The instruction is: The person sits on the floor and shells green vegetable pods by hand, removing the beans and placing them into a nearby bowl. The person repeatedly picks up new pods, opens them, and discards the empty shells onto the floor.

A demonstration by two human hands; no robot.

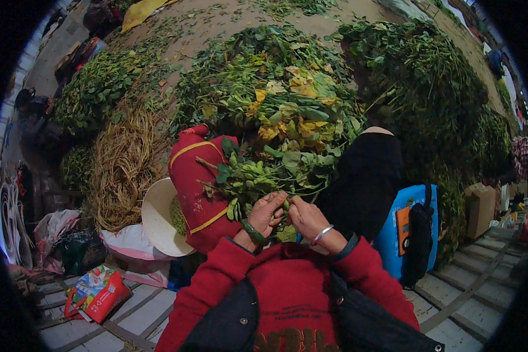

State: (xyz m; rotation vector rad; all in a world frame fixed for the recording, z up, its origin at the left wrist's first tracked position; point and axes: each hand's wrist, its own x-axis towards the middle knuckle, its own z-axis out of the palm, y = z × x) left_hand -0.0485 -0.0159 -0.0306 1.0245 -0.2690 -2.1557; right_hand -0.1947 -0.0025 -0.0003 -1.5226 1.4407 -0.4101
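My left hand (266, 213), with a dark green bangle at its wrist, is closed around a few green bean pods (286, 204) in front of my chest. Almost touching it, my right hand (308, 218), which wears a silver bangle, pinches at the same pods and stem. The fingers partly hide what lies between them. Just beyond both hands, cut bean plants (257, 174) with plump green pods lie across my lap. A red cloth with yellow trim (198, 185) covers my left leg.
A large heap of leafy bean plants (268, 88) lies ahead, with another pile (427, 88) to the right. On the left are bare dry stalks (125, 163) and a tilted white bucket (154, 215) holding green beans (177, 215). A blue bag (389, 233) stands right; a red bag (99, 292) lies left.
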